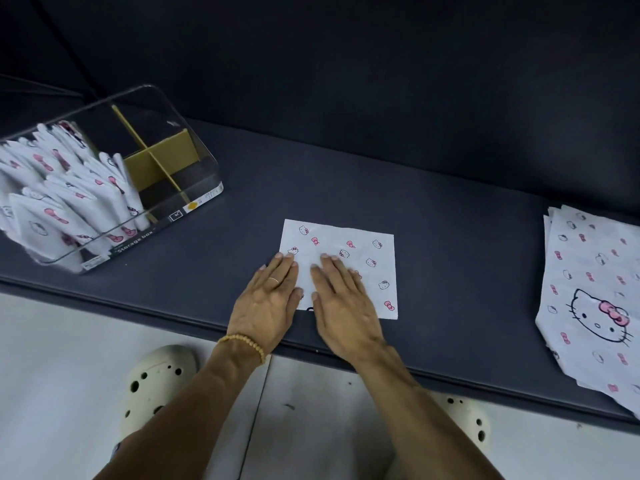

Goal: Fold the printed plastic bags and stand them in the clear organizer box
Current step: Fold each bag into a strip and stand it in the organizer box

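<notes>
**Two flat hands on a folded bag**

From the head camera: a folded bag [341, 265] lies flat on the dark seat [450, 271], close to its front edge. The bag is white with little pink bows and cat faces on it.

The left hand [268, 299] lies flat on the bag's left edge. Its fingers are straight and close together. They do not pinch anything. It wears a thin ring, and a bead bracelet [244, 342] sits on the wrist.

The right hand [341, 299] lies flat on the bag just beside the left hand. Its fingers are straight too, a little spread, pressing down on the bag.

Far to the left stands the clear box [194, 181]. Its left part is full of folded bags [69, 199] standing up. A brown divider [162, 161] splits the right part.

Far to the right lies a pile of unfolded bags [595, 299], with one big cat face on top.

Below the seat are a pale floor and two cream shoes [156, 386] with holes.
</notes>
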Demonstrator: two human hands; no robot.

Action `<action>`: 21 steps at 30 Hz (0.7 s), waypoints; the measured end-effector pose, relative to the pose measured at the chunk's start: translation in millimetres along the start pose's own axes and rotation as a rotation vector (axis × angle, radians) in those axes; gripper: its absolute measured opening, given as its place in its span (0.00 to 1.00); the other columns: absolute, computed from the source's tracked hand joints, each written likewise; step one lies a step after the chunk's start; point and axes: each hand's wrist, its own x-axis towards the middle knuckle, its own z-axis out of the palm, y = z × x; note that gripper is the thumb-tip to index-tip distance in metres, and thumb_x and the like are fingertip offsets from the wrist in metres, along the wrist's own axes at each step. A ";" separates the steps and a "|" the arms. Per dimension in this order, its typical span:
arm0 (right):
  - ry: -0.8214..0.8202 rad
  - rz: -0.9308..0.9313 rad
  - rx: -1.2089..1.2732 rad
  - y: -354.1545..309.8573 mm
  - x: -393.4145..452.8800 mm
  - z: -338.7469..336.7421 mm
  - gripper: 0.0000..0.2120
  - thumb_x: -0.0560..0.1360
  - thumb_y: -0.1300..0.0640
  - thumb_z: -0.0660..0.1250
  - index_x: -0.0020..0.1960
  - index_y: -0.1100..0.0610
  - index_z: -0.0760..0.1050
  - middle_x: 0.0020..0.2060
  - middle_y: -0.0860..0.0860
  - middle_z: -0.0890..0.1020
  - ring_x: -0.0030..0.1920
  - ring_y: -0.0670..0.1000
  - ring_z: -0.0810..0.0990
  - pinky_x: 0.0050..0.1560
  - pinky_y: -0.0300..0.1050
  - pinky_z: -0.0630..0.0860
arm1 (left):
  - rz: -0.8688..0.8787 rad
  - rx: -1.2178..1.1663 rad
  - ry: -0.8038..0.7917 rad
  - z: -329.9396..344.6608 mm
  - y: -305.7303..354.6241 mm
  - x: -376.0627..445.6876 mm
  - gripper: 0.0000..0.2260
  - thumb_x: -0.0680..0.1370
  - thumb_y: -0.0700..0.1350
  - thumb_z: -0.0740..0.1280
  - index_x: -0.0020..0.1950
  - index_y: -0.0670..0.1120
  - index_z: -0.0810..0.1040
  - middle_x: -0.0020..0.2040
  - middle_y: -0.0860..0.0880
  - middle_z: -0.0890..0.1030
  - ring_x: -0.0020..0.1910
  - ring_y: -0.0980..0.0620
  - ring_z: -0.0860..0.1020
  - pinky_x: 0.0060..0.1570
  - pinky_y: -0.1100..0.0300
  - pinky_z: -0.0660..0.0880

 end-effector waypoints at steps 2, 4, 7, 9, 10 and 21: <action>-0.102 -0.016 -0.067 14.6 -1.7 -0.4 0.25 0.84 0.52 0.50 0.79 0.55 0.54 0.80 0.52 0.51 0.79 0.53 0.48 0.77 0.53 0.43 | 0.004 0.019 0.006 -2.4 -3.3 -1.7 0.18 0.74 0.39 0.72 0.63 0.35 0.77 0.66 0.40 0.77 0.66 0.40 0.74 0.65 0.43 0.69; -0.170 0.003 -0.166 42.7 -11.4 -7.9 0.26 0.84 0.48 0.43 0.80 0.51 0.45 0.80 0.48 0.43 0.79 0.50 0.40 0.77 0.53 0.38 | -0.002 0.048 0.000 -4.4 -5.5 -3.7 0.19 0.74 0.40 0.73 0.63 0.35 0.78 0.65 0.41 0.77 0.65 0.40 0.75 0.64 0.43 0.70; -0.228 0.119 -0.237 86.8 -32.6 -27.8 0.27 0.83 0.44 0.40 0.79 0.48 0.38 0.79 0.46 0.40 0.79 0.50 0.38 0.77 0.56 0.37 | -0.002 0.071 -0.005 -6.5 -5.5 -3.6 0.19 0.74 0.40 0.73 0.63 0.36 0.78 0.66 0.41 0.77 0.65 0.40 0.75 0.64 0.42 0.69; -0.228 0.183 -0.277 100.2 -40.5 -40.5 0.28 0.83 0.43 0.44 0.80 0.49 0.44 0.80 0.49 0.45 0.79 0.53 0.41 0.77 0.57 0.40 | -0.019 0.089 -0.013 -8.5 -3.9 -2.9 0.18 0.75 0.41 0.72 0.63 0.37 0.78 0.66 0.42 0.77 0.66 0.41 0.74 0.65 0.43 0.69; -0.192 0.198 -0.283 99.8 -41.6 -45.1 0.28 0.83 0.44 0.49 0.80 0.52 0.51 0.80 0.53 0.50 0.80 0.55 0.45 0.77 0.59 0.43 | -0.023 0.108 -0.014 -10.3 -2.4 -2.3 0.17 0.75 0.42 0.72 0.62 0.37 0.79 0.65 0.43 0.78 0.66 0.41 0.74 0.65 0.43 0.69; 0.049 -0.201 -0.285 44.5 -31.6 -47.5 0.05 0.60 0.63 0.74 0.32 0.57 0.80 0.37 0.50 0.82 0.38 0.54 0.81 0.42 0.45 0.78 | 0.196 0.135 0.022 -19.4 5.7 4.4 0.11 0.68 0.38 0.73 0.50 0.46 0.84 0.53 0.48 0.84 0.50 0.45 0.81 0.49 0.51 0.77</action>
